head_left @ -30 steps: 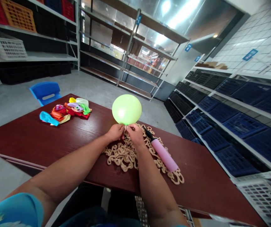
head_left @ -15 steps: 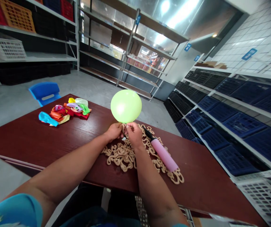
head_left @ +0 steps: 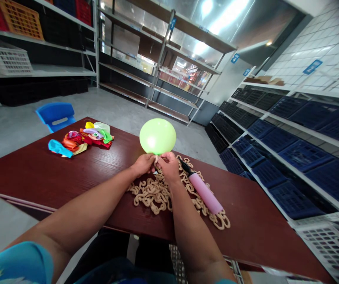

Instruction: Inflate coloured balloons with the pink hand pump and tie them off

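An inflated light-green balloon [head_left: 158, 136] stands above my two hands, its knot end down between my fingertips. My left hand [head_left: 143, 164] is closed, pinching a loop of thick beige cord [head_left: 153, 193] just under the balloon. With fingers pressed together, my right hand [head_left: 170, 165] grips at the balloon's neck, close against the left fingertips. The exact hold on neck and cord is partly hidden by the fingers. The rest of the cord lies in a tangled heap beneath my hands. On its right part rests a pink balloon pump [head_left: 205, 193] with a black nozzle.
A pile of limp coloured balloons [head_left: 82, 139] lies on the left of the dark red table [head_left: 116, 144]. Beyond the table's left side stands a blue chair [head_left: 55, 115]. Shelves with dark blue crates [head_left: 293, 152] line the right; bare metal racks [head_left: 154, 79] stand behind.
The balloon has dropped slightly and sits lower over my hands. My right fingers have shifted a little at its neck, and the cord loop between the hands has moved up.
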A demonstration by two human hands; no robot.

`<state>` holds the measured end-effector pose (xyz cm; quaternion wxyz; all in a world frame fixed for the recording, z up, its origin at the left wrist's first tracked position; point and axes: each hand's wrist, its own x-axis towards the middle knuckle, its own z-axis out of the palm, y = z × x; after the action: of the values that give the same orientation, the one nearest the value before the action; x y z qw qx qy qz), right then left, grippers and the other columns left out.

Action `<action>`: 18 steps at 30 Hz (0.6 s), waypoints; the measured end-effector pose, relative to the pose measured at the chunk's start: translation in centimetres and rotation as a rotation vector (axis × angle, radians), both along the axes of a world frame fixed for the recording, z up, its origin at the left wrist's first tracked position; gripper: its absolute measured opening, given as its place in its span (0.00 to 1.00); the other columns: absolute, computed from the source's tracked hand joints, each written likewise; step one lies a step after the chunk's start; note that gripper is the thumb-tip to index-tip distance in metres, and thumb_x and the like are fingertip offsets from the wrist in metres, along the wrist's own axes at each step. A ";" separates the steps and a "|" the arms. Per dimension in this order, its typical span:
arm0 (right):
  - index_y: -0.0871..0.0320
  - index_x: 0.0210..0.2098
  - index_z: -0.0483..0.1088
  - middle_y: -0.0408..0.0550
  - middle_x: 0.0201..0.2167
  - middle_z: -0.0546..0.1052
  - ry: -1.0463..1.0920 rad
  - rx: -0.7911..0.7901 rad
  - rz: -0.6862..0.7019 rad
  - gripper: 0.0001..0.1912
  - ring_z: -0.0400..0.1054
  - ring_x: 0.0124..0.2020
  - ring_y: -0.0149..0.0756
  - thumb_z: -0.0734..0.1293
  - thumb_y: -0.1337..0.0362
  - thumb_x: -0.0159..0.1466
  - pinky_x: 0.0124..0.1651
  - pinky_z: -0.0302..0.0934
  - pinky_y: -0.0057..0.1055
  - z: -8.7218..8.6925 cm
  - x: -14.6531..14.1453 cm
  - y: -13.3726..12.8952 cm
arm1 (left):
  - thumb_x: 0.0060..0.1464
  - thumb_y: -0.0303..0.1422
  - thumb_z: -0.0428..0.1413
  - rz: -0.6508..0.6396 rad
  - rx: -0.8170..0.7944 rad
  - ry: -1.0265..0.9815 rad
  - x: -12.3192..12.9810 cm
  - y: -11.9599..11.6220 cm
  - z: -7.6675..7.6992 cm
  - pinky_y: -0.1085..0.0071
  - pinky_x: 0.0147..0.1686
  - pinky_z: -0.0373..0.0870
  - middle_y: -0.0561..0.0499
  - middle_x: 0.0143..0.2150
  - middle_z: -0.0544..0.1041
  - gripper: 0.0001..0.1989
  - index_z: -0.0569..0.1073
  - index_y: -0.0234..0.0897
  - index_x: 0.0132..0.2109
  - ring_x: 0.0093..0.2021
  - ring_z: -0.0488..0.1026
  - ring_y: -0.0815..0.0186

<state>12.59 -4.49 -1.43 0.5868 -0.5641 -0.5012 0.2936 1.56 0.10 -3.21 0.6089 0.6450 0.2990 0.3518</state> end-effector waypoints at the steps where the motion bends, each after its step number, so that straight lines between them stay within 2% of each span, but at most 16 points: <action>1: 0.55 0.30 0.58 0.37 0.19 0.68 -0.002 -0.015 -0.009 0.12 0.61 0.18 0.27 0.65 0.58 0.51 0.22 0.56 0.25 0.0 0.0 0.0 | 0.55 0.41 0.43 -0.010 0.010 0.003 -0.1 0.0 0.1 0.78 0.13 0.57 0.51 0.25 0.73 0.16 0.66 0.35 0.31 0.15 0.63 0.74; 5: 0.56 0.30 0.59 0.38 0.21 0.69 -0.197 -0.031 -0.137 0.11 0.63 0.21 0.28 0.64 0.58 0.50 0.26 0.58 0.26 0.1 0.3 0.1 | 0.55 0.44 0.42 0.019 0.126 0.155 -0.4 0.0 0.3 0.76 0.15 0.56 0.54 0.16 0.68 0.17 0.66 0.36 0.29 0.13 0.60 0.73; 8: 0.56 0.28 0.61 0.39 0.24 0.69 -0.444 -0.011 -0.233 0.09 0.63 0.24 0.29 0.64 0.60 0.49 0.30 0.58 0.27 0.4 0.2 -0.2 | 0.56 0.42 0.42 0.063 0.256 0.264 -0.5 0.1 0.3 0.76 0.18 0.58 0.54 0.16 0.68 0.17 0.66 0.36 0.29 0.14 0.61 0.72; 11: 0.56 0.28 0.62 0.40 0.23 0.69 -0.586 0.007 -0.260 0.06 0.62 0.25 0.30 0.63 0.62 0.50 0.31 0.58 0.28 0.7 0.0 -0.5 | 0.56 0.42 0.40 0.051 0.258 0.296 -0.5 0.2 0.2 0.75 0.17 0.57 0.54 0.16 0.69 0.17 0.67 0.36 0.31 0.14 0.61 0.72; 14: 0.56 0.28 0.62 0.40 0.23 0.69 -0.519 -0.006 -0.221 0.07 0.62 0.23 0.30 0.63 0.61 0.51 0.30 0.58 0.28 0.6 -0.1 -0.5 | 0.56 0.42 0.41 0.048 0.231 0.263 -0.5 0.2 0.1 0.76 0.16 0.56 0.54 0.16 0.68 0.17 0.66 0.36 0.31 0.13 0.61 0.72; 18: 0.56 0.32 0.62 0.39 0.23 0.70 -0.181 -0.033 -0.057 0.10 0.62 0.19 0.27 0.63 0.57 0.53 0.24 0.58 0.26 0.1 0.1 -0.1 | 0.55 0.43 0.42 0.103 0.149 0.103 -0.4 0.2 0.2 0.77 0.15 0.55 0.55 0.17 0.66 0.16 0.64 0.36 0.29 0.14 0.60 0.74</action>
<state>12.69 -4.57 -1.34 0.5380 -0.6118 -0.5311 0.2328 1.18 0.28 -3.04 0.5242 0.6896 0.3354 0.3703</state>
